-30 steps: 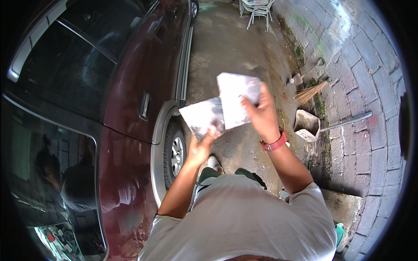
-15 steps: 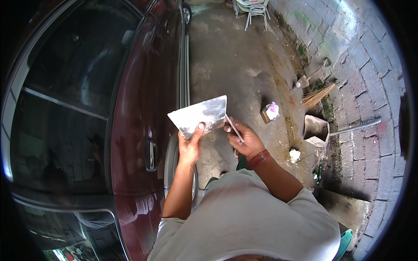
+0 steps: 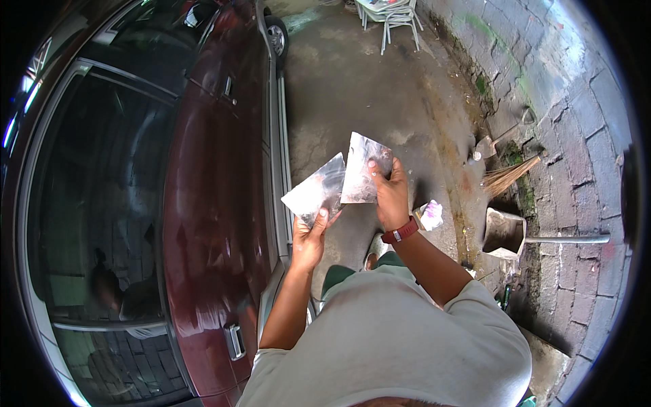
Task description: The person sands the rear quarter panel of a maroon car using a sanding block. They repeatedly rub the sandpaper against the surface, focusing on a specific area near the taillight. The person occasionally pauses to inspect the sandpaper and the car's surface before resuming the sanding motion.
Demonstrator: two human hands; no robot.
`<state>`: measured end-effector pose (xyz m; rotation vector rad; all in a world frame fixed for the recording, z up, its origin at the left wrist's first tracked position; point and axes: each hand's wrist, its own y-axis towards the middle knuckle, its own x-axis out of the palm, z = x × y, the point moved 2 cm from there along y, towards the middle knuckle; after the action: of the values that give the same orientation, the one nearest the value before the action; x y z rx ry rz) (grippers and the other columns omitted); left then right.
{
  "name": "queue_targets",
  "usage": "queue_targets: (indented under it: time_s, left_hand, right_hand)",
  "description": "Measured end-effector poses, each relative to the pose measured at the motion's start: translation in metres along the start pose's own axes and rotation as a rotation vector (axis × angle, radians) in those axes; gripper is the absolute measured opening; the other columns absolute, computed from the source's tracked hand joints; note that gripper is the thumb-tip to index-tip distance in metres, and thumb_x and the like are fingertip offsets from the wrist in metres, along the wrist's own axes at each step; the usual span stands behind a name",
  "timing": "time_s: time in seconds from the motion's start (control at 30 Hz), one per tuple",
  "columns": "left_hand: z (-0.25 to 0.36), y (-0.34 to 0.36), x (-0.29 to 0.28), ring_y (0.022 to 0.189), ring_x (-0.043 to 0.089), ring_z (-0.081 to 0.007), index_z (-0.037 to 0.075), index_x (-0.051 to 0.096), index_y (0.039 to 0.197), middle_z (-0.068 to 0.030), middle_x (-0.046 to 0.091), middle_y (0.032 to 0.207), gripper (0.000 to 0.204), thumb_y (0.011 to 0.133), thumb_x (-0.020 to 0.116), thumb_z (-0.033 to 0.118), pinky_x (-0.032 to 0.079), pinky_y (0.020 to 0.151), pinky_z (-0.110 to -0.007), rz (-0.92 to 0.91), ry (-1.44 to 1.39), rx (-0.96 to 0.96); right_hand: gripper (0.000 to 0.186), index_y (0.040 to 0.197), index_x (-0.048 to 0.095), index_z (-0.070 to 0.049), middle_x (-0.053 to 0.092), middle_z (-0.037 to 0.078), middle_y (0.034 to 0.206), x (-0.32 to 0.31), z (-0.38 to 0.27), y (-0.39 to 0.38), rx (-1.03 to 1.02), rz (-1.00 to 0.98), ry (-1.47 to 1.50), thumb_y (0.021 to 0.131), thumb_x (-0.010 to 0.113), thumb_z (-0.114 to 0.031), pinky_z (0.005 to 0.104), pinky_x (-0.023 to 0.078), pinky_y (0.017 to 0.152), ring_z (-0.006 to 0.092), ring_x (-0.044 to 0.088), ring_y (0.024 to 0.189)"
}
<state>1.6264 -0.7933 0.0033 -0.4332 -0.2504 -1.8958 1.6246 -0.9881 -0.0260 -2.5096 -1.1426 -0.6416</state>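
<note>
I hold two flat, silvery, shiny sheets in front of my body, one in each hand. My left hand (image 3: 310, 245) is closed on the left sheet (image 3: 317, 186), with the thumb pressed on its lower face and the fingers behind. My right hand (image 3: 391, 197) grips the right sheet (image 3: 359, 173) by its right side, thumb on top. Smudges mark both surfaces. The sheets' inner edges lie close together, the right one a little higher. A red wristband (image 3: 400, 231) is on my right wrist.
A dark red car (image 3: 224, 163) stands close on my left. To the right are a small box with crumpled white-purple material (image 3: 430, 215), a broom (image 3: 512, 176), a long-handled dustpan (image 3: 505, 233) and a block wall (image 3: 569, 203). Stacked chairs (image 3: 390, 15) stand far ahead.
My right hand has moved up and turned its sheet from edge-on to face-up beside the left one. The left sheet is slightly lower and to the right. The view has shifted too.
</note>
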Motion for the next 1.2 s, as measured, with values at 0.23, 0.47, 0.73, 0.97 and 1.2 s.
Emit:
queue_targets:
  time_s: [0.23, 0.47, 0.73, 0.97, 1.2]
  left_hand:
    - [0.002, 0.096, 0.026, 0.116, 0.059, -0.0177, -0.002, 0.057, 0.136, -0.0109, 0.067, 0.126, 0.041, 0.107, 0.060, 0.026, 0.048, 0.101, -0.034, -0.194, 0.511, -0.031]
    - [0.006, 0.214, 0.068, 0.106, 0.061, -0.0144, -0.005, 0.063, 0.125, -0.0095, 0.070, 0.114, 0.034, 0.105, 0.063, 0.022, 0.048, 0.095, -0.031, -0.303, 0.671, -0.096]
    - [-0.029, 0.383, 0.090, 0.091, 0.064, -0.0146, -0.004, 0.066, 0.119, -0.0085, 0.073, 0.099, 0.028, 0.102, 0.065, 0.019, 0.052, 0.085, -0.034, -0.466, 0.630, -0.041]
    - [-0.040, 0.539, 0.094, 0.118, 0.061, -0.0175, 0.001, 0.056, 0.138, -0.0088, 0.064, 0.132, 0.045, 0.108, 0.055, 0.034, 0.048, 0.104, -0.036, -0.731, 0.412, -0.370]
    - [-0.056, 0.655, 0.096, 0.120, 0.062, -0.0192, 0.009, 0.047, 0.147, -0.0082, 0.055, 0.144, 0.049, 0.104, 0.062, 0.028, 0.047, 0.107, -0.037, -0.435, -0.307, -0.430]
  right_hand:
    - [0.024, 0.117, 0.059, -0.004, 0.068, 0.006, 0.103, -0.003, -0.046, 0.115, -0.195, -0.246, -0.330, 0.096, 0.070, -0.009, 0.0302, 0.053, 0.085, 0.0108, 0.061, 0.100]
    - [0.024, 0.116, 0.058, -0.004, 0.067, 0.003, 0.106, -0.006, -0.051, 0.202, -0.153, -0.159, -0.373, 0.096, 0.071, -0.008, 0.0271, 0.052, 0.083, 0.0105, 0.062, 0.095]
    - [0.026, 0.115, 0.056, -0.002, 0.064, 0.003, 0.107, 0.049, -0.050, 0.322, -0.152, -0.113, -0.353, 0.096, 0.072, -0.008, 0.0274, 0.050, 0.086, 0.0090, 0.058, 0.096]
    - [0.022, 0.116, 0.059, -0.004, 0.067, 0.003, 0.104, 0.097, -0.084, 0.461, -0.386, -0.132, -0.565, 0.096, 0.070, -0.005, 0.0271, 0.053, 0.083, 0.0102, 0.062, 0.090]
    - [0.033, 0.130, 0.058, -0.005, 0.062, 0.001, 0.122, 0.136, -0.062, 0.528, 0.132, -0.458, -0.422, 0.102, 0.067, -0.021, 0.0313, 0.044, 0.101, 0.0101, 0.052, 0.113]
